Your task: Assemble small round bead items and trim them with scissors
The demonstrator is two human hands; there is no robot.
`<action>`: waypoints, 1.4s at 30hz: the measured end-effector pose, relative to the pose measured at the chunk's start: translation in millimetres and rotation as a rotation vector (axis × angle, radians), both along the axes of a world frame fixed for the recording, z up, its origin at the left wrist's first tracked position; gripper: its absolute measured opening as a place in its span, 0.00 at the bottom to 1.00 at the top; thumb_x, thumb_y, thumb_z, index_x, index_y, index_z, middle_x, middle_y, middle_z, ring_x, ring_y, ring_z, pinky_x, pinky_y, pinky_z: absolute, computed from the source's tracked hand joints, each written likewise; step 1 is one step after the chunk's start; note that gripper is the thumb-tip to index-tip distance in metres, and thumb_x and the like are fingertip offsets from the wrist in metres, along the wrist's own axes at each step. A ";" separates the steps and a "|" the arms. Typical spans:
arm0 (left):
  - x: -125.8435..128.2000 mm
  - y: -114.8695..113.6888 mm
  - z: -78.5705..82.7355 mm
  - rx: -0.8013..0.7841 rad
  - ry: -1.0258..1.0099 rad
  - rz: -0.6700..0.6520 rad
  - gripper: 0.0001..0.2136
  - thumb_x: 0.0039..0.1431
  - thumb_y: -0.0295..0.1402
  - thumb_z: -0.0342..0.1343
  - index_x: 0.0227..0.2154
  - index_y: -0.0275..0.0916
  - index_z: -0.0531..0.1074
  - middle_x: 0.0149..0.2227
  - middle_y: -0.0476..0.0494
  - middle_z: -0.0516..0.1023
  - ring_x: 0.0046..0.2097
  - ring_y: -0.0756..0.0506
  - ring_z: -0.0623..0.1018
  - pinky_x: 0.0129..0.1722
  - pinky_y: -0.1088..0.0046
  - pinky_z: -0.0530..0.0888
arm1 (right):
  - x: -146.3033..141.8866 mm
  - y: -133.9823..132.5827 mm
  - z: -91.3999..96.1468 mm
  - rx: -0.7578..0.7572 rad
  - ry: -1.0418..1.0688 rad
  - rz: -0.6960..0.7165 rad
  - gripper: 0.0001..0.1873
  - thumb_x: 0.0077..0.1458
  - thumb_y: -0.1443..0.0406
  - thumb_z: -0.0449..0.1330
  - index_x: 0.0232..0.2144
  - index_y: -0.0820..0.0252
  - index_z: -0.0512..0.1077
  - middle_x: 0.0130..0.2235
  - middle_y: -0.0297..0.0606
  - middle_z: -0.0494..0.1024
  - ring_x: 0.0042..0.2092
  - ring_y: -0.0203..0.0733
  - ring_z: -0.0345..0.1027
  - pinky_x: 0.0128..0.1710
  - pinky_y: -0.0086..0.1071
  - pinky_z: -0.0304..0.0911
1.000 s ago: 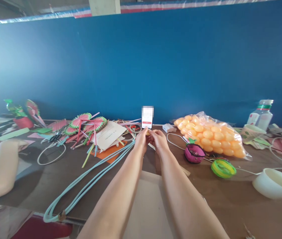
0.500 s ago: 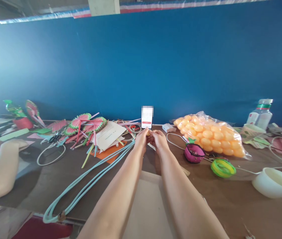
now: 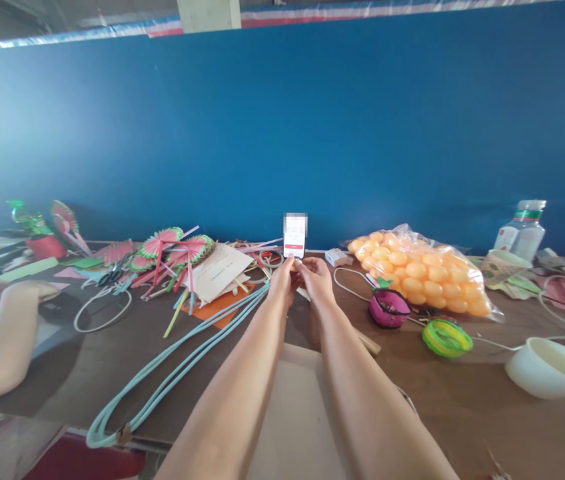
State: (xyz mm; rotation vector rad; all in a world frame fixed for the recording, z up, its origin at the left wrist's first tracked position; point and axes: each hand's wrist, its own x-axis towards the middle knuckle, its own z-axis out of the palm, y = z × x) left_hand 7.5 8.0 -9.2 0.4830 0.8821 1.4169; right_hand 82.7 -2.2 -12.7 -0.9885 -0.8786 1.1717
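Together, left hand (image 3: 281, 279) and right hand (image 3: 318, 280) at phone (image 3: 294, 241) edge; grip unclear; little room rightward before white box (image 3: 339, 257)

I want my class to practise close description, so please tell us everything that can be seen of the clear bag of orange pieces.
The clear bag looks like thin, shiny, creased plastic, bulging with many smooth, glossy, egg-shaped orange pieces. It lies on the brown table, near the blue wall and to the right of the right hand, slanting toward the viewer at its right end. A magenta container stands before its left part; whether they touch is unclear. Neither hand touches the bag.
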 end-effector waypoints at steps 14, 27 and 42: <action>1.4 -4.7 5.0 -0.004 0.015 0.004 0.13 0.60 0.38 0.60 0.28 0.32 0.72 0.20 0.48 0.69 0.20 0.54 0.69 0.20 0.80 0.66 | 1.3 1.4 -0.5 -0.058 -0.049 -0.057 0.19 0.43 0.60 0.69 0.35 0.54 0.66 0.22 0.26 0.72 0.20 0.34 0.64 0.19 0.29 0.61; 1.2 -1.6 2.1 0.016 0.016 0.005 0.16 0.55 0.44 0.65 0.32 0.33 0.73 0.21 0.49 0.70 0.20 0.54 0.69 0.20 0.79 0.66 | -0.3 -0.6 1.4 -0.035 0.022 -0.020 0.19 0.42 0.58 0.71 0.35 0.56 0.69 0.23 0.28 0.74 0.21 0.33 0.65 0.19 0.27 0.60; 2.6 0.5 -2.5 0.049 0.036 0.018 0.17 0.55 0.45 0.64 0.34 0.32 0.74 0.23 0.47 0.72 0.22 0.52 0.72 0.23 0.77 0.70 | 1.5 -1.4 3.1 -0.103 0.072 0.032 0.22 0.37 0.56 0.74 0.33 0.58 0.71 0.19 0.27 0.71 0.19 0.30 0.61 0.19 0.26 0.60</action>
